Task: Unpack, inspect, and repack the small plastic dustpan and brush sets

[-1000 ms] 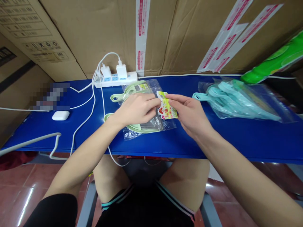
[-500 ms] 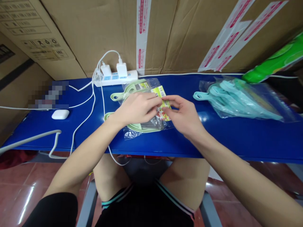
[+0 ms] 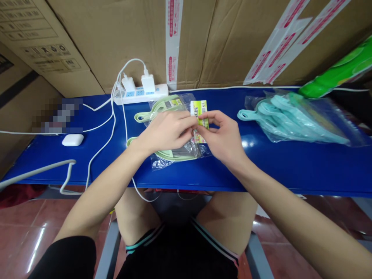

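My left hand (image 3: 166, 131) and my right hand (image 3: 221, 135) meet over a clear plastic bag (image 3: 177, 151) that holds a pale green plastic utensil (image 3: 151, 113) on the blue table (image 3: 290, 162). Both hands pinch a small yellow-green printed label card (image 3: 199, 110) at the bag's upper right edge. The card stands nearly upright between my fingertips. My left palm rests on the bag and hides most of the green piece under it.
A pile of bagged light blue utensils (image 3: 290, 118) lies to the right. A white power strip (image 3: 141, 95) with chargers and trailing cables sits at the back left, a white earbud case (image 3: 72, 139) further left. Cardboard boxes (image 3: 122, 38) wall the back; a green package (image 3: 340, 73) is far right.
The label card has turned from lying tilted right of my left hand to nearly upright, and my right hand has moved left and closer to my left fingers.
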A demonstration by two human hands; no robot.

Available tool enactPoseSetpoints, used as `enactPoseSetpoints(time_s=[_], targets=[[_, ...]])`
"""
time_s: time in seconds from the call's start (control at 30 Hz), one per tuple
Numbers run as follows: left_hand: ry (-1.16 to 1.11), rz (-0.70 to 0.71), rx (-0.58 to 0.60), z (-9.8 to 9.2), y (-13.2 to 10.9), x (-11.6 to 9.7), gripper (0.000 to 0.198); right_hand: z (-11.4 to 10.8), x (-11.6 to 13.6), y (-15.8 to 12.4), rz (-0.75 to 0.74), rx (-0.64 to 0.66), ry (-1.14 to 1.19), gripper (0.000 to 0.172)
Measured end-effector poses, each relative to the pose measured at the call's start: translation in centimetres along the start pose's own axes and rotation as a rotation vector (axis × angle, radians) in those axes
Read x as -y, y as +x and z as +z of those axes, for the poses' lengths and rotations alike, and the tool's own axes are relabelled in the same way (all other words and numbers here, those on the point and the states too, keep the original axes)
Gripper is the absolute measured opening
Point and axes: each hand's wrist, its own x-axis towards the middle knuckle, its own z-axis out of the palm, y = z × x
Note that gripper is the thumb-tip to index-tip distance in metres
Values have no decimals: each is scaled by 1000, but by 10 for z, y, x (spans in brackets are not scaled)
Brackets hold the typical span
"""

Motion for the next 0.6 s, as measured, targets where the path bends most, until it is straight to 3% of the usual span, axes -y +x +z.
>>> enactPoseSetpoints(time_s=[0.6], targets=[[-9,-21,-8,0,-1,0,32,0,0,9,147,-20,137,26]])
